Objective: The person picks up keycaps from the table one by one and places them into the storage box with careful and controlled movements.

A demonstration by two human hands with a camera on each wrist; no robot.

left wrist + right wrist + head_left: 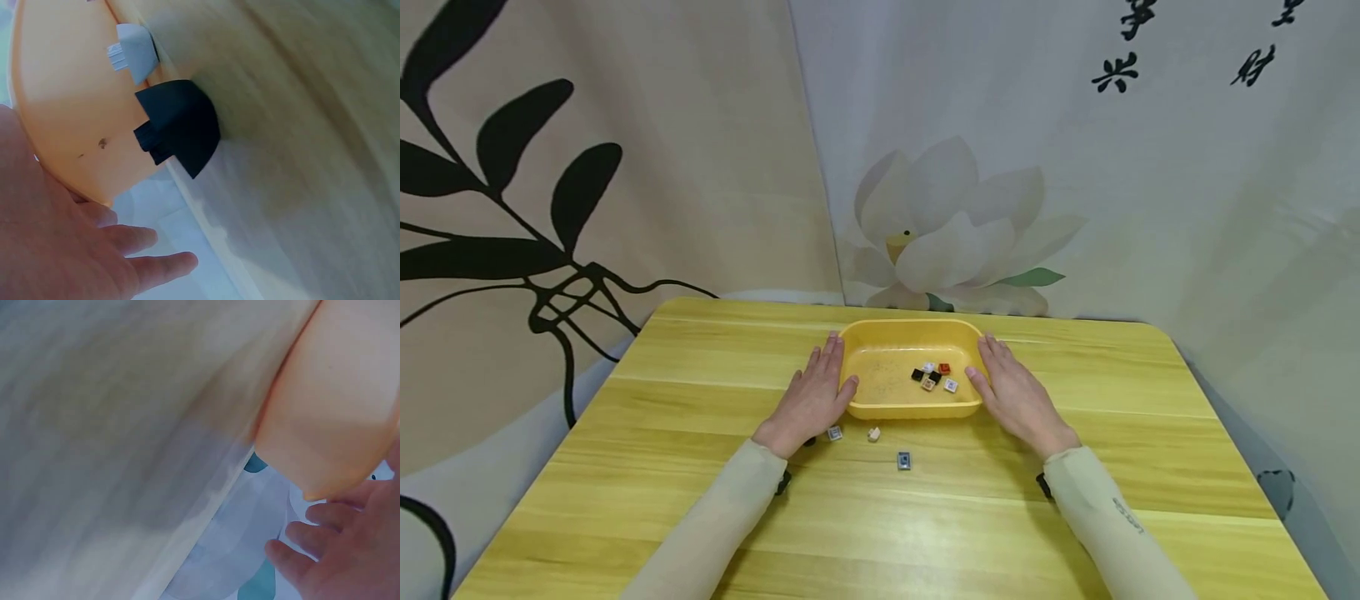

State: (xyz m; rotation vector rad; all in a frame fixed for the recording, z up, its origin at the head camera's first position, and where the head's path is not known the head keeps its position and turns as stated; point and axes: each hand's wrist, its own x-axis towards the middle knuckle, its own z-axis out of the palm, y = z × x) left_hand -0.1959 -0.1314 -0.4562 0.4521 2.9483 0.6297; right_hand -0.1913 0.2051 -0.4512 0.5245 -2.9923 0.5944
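A yellow plastic tray (880, 367) sits toward the back of the table, between the two hands. My left hand (812, 387) lies along its left side, fingers straight, thumb at the near left rim. On the opposite side my right hand (1018, 396) does the same, its thumb over the right rim. The right wrist view shows the right fingers (331, 534) spread loosely beside the tray wall (337, 394). Inside the tray is a small cluster of black, white, orange and red pieces (928, 384), grouped right of centre.
In front of the tray lie a white piece (873, 434), a grey-blue square piece (904, 461) and a grey-white piece (835, 432). A black piece (181, 122) with a short stub lies near the left wrist. Behind the wooden table (1150, 467) hangs a printed curtain (1187, 208).
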